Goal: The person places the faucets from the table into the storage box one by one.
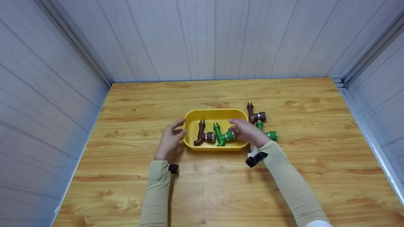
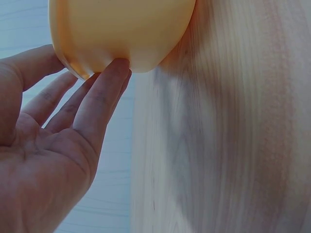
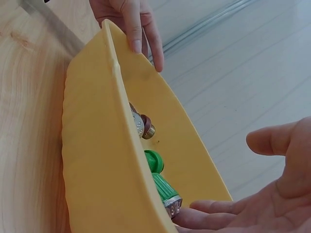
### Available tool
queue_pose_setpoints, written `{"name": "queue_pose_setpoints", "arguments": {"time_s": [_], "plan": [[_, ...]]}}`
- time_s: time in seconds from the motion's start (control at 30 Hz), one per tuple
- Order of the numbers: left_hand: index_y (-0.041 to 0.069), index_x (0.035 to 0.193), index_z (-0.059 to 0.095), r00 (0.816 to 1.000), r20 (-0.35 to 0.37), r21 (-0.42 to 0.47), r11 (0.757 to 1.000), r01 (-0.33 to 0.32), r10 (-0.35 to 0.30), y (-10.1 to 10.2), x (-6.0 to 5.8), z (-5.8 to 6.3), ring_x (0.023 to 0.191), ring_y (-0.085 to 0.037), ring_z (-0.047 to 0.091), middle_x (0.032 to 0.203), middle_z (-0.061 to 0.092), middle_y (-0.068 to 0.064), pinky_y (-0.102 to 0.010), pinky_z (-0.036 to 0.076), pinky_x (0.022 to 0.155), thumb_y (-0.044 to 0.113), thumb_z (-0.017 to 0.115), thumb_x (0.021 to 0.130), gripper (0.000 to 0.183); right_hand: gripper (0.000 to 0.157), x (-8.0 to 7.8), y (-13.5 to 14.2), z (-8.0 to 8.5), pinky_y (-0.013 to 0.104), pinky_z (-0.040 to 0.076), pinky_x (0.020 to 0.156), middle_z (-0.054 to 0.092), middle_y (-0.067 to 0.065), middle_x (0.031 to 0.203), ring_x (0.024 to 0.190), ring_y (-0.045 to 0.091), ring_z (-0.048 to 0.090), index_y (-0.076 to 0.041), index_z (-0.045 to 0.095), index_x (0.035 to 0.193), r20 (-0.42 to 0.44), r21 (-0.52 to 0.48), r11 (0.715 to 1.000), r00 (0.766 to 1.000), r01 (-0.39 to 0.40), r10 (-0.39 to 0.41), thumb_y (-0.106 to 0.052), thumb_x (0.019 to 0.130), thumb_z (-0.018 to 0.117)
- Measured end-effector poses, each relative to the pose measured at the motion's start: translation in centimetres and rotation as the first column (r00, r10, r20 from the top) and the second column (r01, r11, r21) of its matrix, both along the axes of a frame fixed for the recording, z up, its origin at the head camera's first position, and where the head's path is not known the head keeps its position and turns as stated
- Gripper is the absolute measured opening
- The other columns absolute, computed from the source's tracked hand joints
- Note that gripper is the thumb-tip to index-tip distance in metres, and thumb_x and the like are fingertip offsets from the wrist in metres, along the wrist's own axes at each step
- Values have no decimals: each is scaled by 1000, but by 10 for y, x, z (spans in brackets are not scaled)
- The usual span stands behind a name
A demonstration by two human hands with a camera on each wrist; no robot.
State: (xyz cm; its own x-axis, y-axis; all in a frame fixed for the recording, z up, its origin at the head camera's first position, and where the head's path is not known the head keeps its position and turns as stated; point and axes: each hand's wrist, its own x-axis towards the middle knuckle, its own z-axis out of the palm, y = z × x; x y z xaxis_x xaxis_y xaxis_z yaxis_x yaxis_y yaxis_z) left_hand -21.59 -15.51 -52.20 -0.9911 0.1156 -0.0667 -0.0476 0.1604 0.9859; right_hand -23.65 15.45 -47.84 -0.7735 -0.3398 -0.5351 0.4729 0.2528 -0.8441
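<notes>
A yellow plastic tub (image 1: pixel 216 148) stands mid-table in the head view. Inside lie a brown tap (image 1: pixel 201 132) and a green tap (image 1: pixel 221 137), their threaded ends pointing away. My left hand (image 1: pixel 170 138) grips the tub's left end; the left wrist view has its fingers (image 2: pixel 104 92) against the outer wall and its thumb at the rim. At the tub's right end, my right hand (image 1: pixel 249 130) reaches over the rim. The right wrist view shows its fingers (image 3: pixel 214 213) extended beside the green tap's knob, thumb spread away, holding nothing.
Right of the tub lie another brown tap (image 1: pixel 252 116) and another green tap (image 1: pixel 273 135), partly behind my right hand. A white piece (image 1: pixel 253 151) shows beneath the right wrist, mostly hidden. Pale panels (image 1: pixel 202 41) wall the wooden table (image 1: pixel 135 104) at back and sides.
</notes>
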Motion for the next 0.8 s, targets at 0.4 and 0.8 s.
{"name": "queue_pose_setpoints", "arguments": {"time_s": [0.4, 0.8], "plan": [[2, 136, 52, 999, -17, 1, 1000, -27, 27, 2, 0, -2, 108, -34, 58, 133, 50, -20, -32, 53, 83, 2, 64, 91, 47, 62, 1, 2, 0, 49, 29, 109, 37, 25, 142, 131, 37, 34, -1, 24, 148, 7, -70, 997, 999, 36, -36, -37, 101, 43], [4, 136, 52, 1000, -15, 1, 1000, -22, 22, 1, 0, -2, 109, -32, 58, 134, 51, -16, -32, 53, 82, 1, 63, 91, 47, 59, 3, 8, 4, 47, 31, 108, 36, 26, 142, 130, 36, 37, 1, 27, 144, 19, -127, 989, 997, 80, -78, -35, 100, 45]]}}
